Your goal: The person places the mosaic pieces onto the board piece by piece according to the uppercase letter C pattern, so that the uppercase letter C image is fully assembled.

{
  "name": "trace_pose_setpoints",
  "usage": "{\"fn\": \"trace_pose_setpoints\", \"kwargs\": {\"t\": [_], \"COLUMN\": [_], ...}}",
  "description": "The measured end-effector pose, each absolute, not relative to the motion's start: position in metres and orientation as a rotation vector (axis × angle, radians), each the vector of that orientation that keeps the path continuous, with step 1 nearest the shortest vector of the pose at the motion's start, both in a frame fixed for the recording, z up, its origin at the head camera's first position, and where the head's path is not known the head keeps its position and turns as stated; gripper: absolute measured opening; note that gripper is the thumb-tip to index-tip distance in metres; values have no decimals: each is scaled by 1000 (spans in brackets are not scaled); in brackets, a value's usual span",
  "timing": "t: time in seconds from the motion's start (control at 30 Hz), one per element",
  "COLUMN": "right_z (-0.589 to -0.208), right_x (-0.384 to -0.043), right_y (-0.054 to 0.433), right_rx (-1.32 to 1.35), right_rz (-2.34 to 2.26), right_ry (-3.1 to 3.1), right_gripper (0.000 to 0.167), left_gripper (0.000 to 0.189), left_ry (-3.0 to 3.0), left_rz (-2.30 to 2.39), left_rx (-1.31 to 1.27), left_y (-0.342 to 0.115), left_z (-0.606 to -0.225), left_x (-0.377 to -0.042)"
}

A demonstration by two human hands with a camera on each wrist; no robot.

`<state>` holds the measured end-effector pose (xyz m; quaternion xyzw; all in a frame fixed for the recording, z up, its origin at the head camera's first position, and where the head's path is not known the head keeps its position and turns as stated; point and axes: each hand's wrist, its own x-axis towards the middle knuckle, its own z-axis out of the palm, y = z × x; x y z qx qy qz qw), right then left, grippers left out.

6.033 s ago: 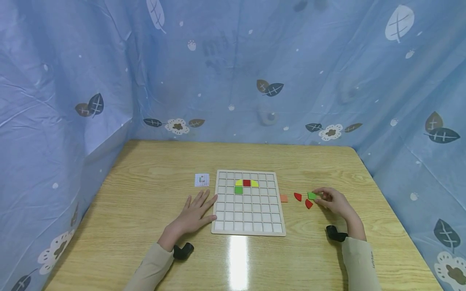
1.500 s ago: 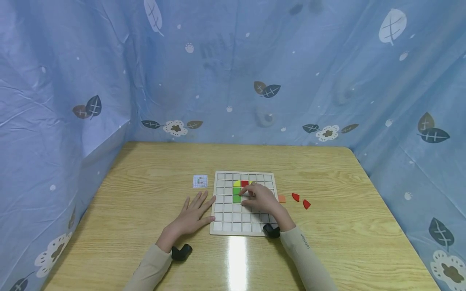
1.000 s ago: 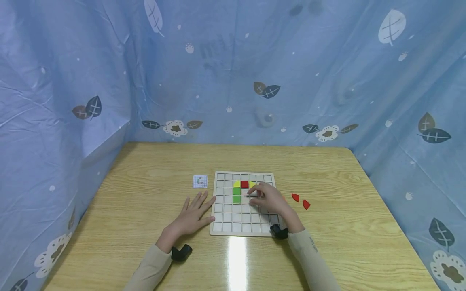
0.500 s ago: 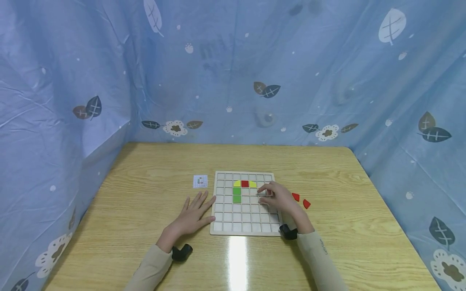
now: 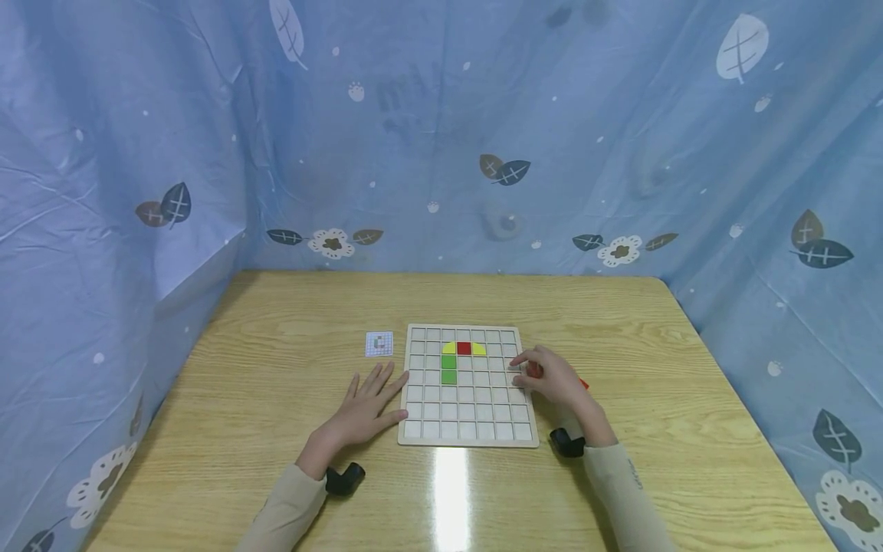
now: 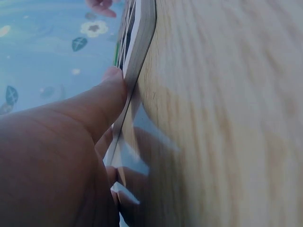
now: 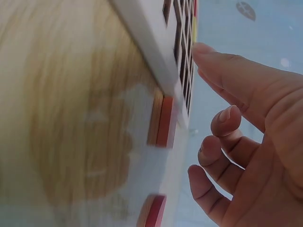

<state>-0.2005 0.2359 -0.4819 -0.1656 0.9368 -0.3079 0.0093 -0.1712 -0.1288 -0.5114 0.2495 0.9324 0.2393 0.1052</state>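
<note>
My left hand [image 5: 362, 410] lies with fingers spread on the table, thumb and a finger touching the left edge of the white grid board [image 5: 485, 412]. In the left wrist view, its thumb presses that edge. On the board sit a red square tile [image 5: 464, 349] between two yellow curved tiles [image 5: 449, 349], and two green square tiles [image 5: 449, 363] below the left one. My right hand [image 5: 552, 377] hovers at the board's right edge, holding nothing, fingers loosely bent. Below it, the right wrist view shows an orange tile [image 7: 165, 122] beside the board and a red piece [image 7: 155, 211].
A small pattern card [image 5: 379, 343] with a printed grid lies left of the board. The wooden table [image 5: 303, 307] is bordered by a blue patterned curtain [image 5: 428, 138]. Part of a red quarter-round tile [image 5: 584, 384] shows behind my right hand.
A green tile from the right of the board now sits below the first green one. My right hand let go of it and has moved rightward across the board. My left hand stays put.
</note>
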Motion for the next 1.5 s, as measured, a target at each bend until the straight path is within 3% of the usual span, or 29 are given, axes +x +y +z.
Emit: {"fn": "trace_pose_setpoints", "kwargs": {"t": [1.07, 1.5], "right_z": [-484, -485], "right_x": [-190, -189], "right_y": [305, 312], "right_rx": [-340, -243], "right_rz": [-913, -886], "right_ry": [3019, 3012], "right_gripper": [26, 22], "left_gripper": [65, 65], "left_ry": [2755, 2742], "left_rz": [708, 696], "left_rx": [750, 737], "left_y": [-129, -129], "left_z": [-510, -511], "left_x": [-172, -172]}}
